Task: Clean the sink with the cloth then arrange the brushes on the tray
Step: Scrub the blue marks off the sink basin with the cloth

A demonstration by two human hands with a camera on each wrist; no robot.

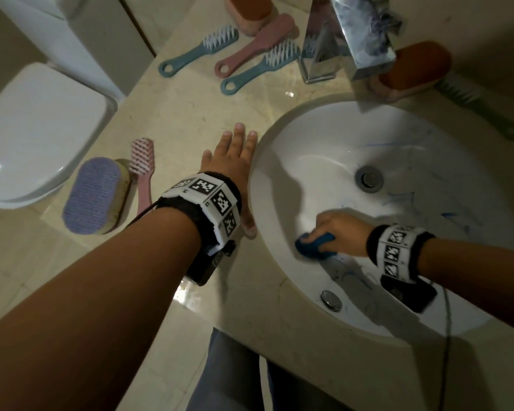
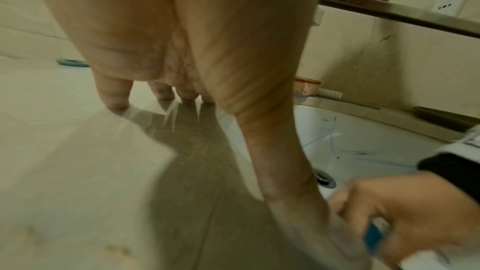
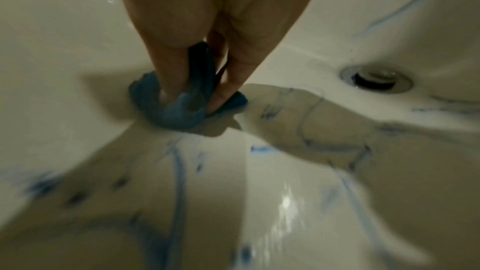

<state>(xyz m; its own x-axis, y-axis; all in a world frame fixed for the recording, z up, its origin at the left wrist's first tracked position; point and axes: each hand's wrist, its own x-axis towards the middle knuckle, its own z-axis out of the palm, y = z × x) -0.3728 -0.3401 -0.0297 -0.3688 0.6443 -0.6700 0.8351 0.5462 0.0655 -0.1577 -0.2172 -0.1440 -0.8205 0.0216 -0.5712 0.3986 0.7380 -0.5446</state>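
Observation:
A white round sink [image 1: 333,137] streaked with blue marks is set in the beige counter. My right hand [image 1: 336,228] grips a bunched blue cloth [image 1: 312,247] [image 3: 179,110] and presses it on the basin's near left wall, left of the drain [image 1: 369,178] [image 3: 376,78]. My left hand [image 1: 232,161] [image 2: 161,81] lies flat with straight fingers on the counter beside the sink's left rim. Two blue brushes [image 1: 196,51] [image 1: 258,69] and a pink one [image 1: 250,46] lie at the back. A pink brush [image 1: 143,167] and a purple scrubber [image 1: 95,194] sit at the left. No tray shows clearly.
A chrome tap [image 1: 350,34] stands behind the sink. Orange scrubbers [image 1: 250,10] [image 1: 413,69] and a green brush [image 1: 481,105] lie at the back. A white toilet lid [image 1: 36,134] is left of the counter. An overflow cap [image 1: 331,300] sits on the near basin wall.

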